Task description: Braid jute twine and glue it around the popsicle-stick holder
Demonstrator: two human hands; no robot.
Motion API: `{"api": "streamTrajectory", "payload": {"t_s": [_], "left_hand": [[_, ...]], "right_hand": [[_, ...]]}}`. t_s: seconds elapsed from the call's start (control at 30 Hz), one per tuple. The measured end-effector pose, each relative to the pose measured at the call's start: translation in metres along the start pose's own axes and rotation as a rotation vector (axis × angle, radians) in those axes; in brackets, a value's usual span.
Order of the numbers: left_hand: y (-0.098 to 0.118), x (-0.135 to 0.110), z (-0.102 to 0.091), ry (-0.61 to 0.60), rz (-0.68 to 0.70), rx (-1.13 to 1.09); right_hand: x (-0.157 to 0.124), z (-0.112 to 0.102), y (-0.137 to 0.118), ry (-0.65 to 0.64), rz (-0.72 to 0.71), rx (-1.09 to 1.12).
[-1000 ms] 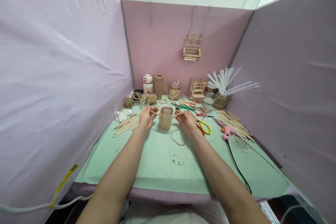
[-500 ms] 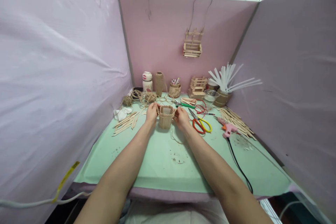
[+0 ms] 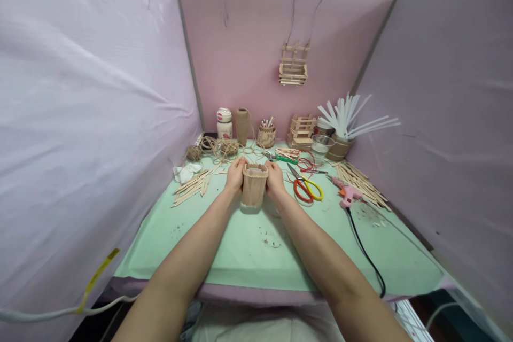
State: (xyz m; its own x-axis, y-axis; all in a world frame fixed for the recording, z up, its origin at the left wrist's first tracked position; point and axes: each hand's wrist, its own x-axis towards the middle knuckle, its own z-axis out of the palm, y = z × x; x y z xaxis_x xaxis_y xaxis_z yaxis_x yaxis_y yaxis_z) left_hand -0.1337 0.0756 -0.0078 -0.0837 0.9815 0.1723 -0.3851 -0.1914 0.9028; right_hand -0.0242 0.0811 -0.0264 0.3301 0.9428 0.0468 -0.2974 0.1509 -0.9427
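Note:
Between my two hands is a small holder made of wooden sticks (image 3: 254,187), with a twine-like trim around its rim. My left hand (image 3: 235,175) is closed on its left side near the rim. Its right side is gripped by my right hand (image 3: 274,177). The holder is raised a little, its stick wall facing me and its bottom above the green tabletop (image 3: 240,246). My fingertips behind it are partly hidden. Right of my right hand lie scissors (image 3: 306,187) with one red and one yellow handle.
A pink glue gun (image 3: 350,195) with a black cord lies at the right, beside wooden sticks (image 3: 360,184). More sticks (image 3: 194,187) lie left. Behind stand tangled twine (image 3: 218,148), green-handled pliers (image 3: 285,158), a clear cup (image 3: 321,145) and white glue sticks (image 3: 344,117) in a pot.
The stick holder has come up and nearer to me and is tilted. My hands have moved from the loops at its rim to gripping its sides.

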Motion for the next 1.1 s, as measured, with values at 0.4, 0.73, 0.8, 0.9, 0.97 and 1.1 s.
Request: {"api": "streamTrajectory", "payload": {"t_s": [0.4,0.73,0.8,0.9,0.97,1.1], "left_hand": [[-0.001,-0.015,0.006,0.021,-0.184,-0.223],[-0.005,-0.009,0.001,-0.004,-0.490,-0.357],[-0.002,-0.011,0.003,-0.002,-0.456,-0.329],[0.005,-0.015,0.007,-0.015,-0.278,-0.207],[0.009,-0.015,0.008,-0.020,-0.142,-0.111],[0.003,-0.009,0.004,-0.045,0.011,-0.001]], "right_hand": [[-0.015,0.001,-0.017,-0.127,0.281,0.317],[-0.016,0.001,-0.023,-0.281,0.547,0.389],[-0.016,0.001,-0.021,-0.242,0.484,0.343],[-0.018,0.002,-0.022,-0.148,0.261,0.279],[-0.020,0.002,-0.023,-0.129,0.074,0.240],[-0.017,0.003,-0.020,-0.165,-0.138,0.196]]}}
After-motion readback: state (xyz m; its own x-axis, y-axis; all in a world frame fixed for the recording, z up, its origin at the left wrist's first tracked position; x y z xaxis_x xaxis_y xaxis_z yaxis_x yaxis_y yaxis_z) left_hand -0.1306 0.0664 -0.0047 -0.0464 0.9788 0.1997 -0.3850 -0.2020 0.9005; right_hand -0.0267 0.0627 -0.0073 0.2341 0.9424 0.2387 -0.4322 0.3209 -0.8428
